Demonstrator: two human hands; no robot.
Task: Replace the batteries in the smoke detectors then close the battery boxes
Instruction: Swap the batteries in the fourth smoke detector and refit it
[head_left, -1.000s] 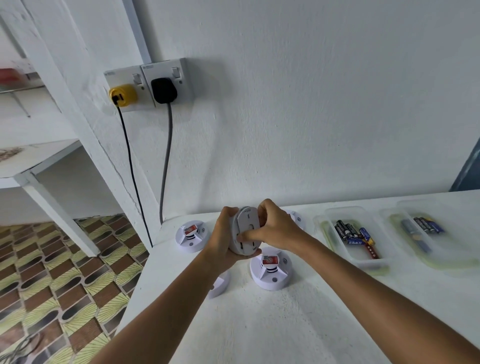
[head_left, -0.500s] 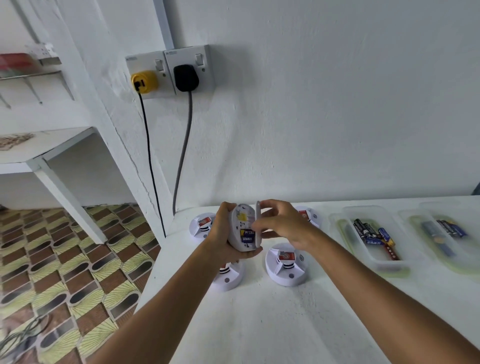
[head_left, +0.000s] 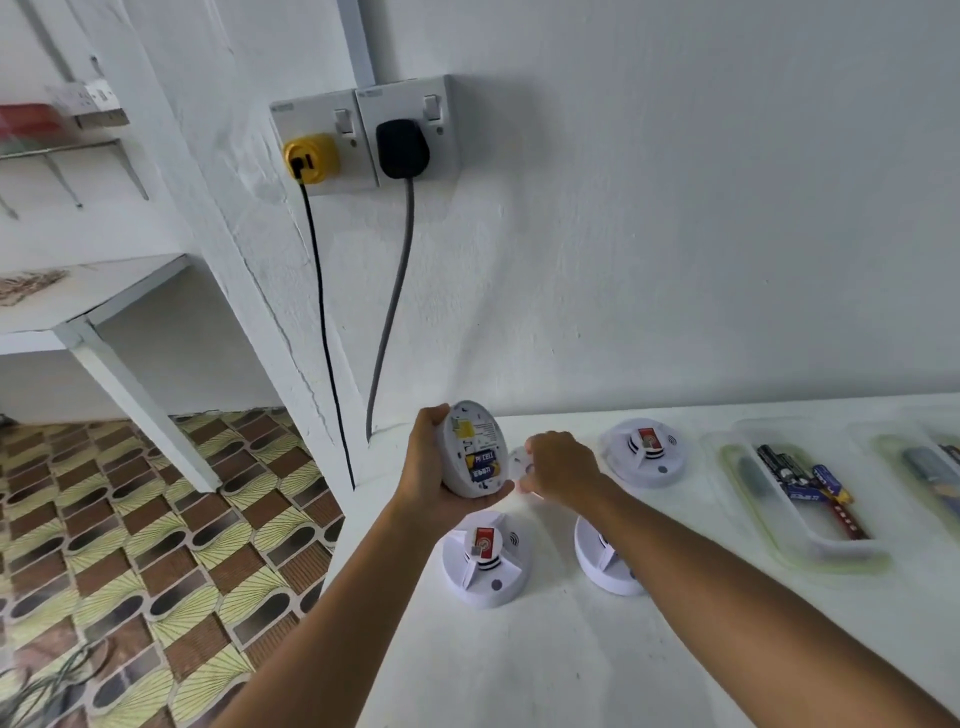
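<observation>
The left hand (head_left: 434, 467) gripped a round white smoke detector (head_left: 472, 449) on edge above the white counter (head_left: 519, 665), its open back showing two blue-and-yellow batteries (head_left: 481, 465). Just right of it, the right hand (head_left: 563, 467) pinched the small white battery cover (head_left: 519, 461) in curled fingers. Three more smoke detectors sat below and beside the hands. Further right of the right hand lay a clear tray (head_left: 810, 545) of loose batteries.
</observation>
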